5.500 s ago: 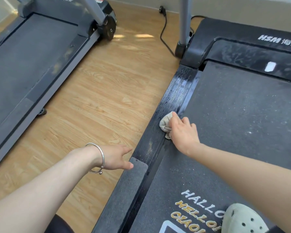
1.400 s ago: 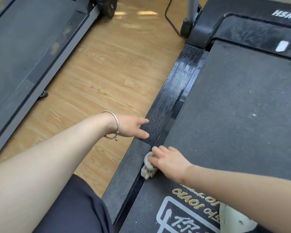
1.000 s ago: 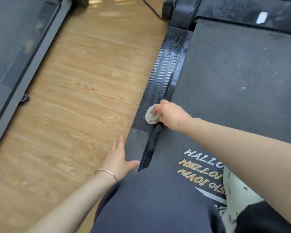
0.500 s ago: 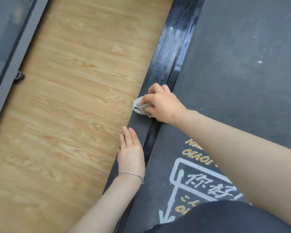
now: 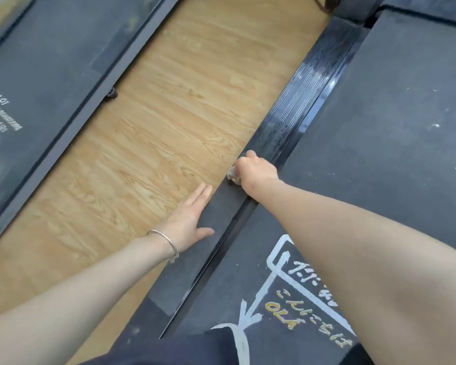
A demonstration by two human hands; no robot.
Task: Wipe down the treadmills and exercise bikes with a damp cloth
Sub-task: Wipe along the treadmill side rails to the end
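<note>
The treadmill (image 5: pixel 379 127) on the right fills most of the right half, its dark, dusty belt running from near to far; white and yellow printed lettering (image 5: pixel 300 285) sits on the near end of the belt, partly hidden by the right forearm; a second treadmill (image 5: pixel 37 61) lies along the far left, grey-framed, with white print on its belt near the left edge; between the two runs a strip of light wooden floor (image 5: pixel 169 114). Along the left of the right-hand treadmill is its side rail (image 5: pixel 295 101), glossy black and ribbed in the far part, with a matt grey strip (image 5: pixel 221 212) in the near part. Dark clothing (image 5: pixel 169 351) shows at the near edge. Both bare forearms reach out from the near side; the hands are apart, the right one farther out than the left. The right hand (image 5: pixel 256 169) is curled into a fist on the cloth (image 5: pixel 232 177) and presses it on the left edge of the side rail, about where gloss meets matt; only a small pale bunch of the cloth shows at the left of the fist. The left hand (image 5: pixel 190 214) lies flat with straight fingers at the rail's left edge beside the floor, thumb spread onto the grey strip, holding nothing; a thin silver bracelet (image 5: pixel 166 238) circles its wrist. A small black foot (image 5: pixel 111 94) sticks out from under the left treadmill's frame.
</note>
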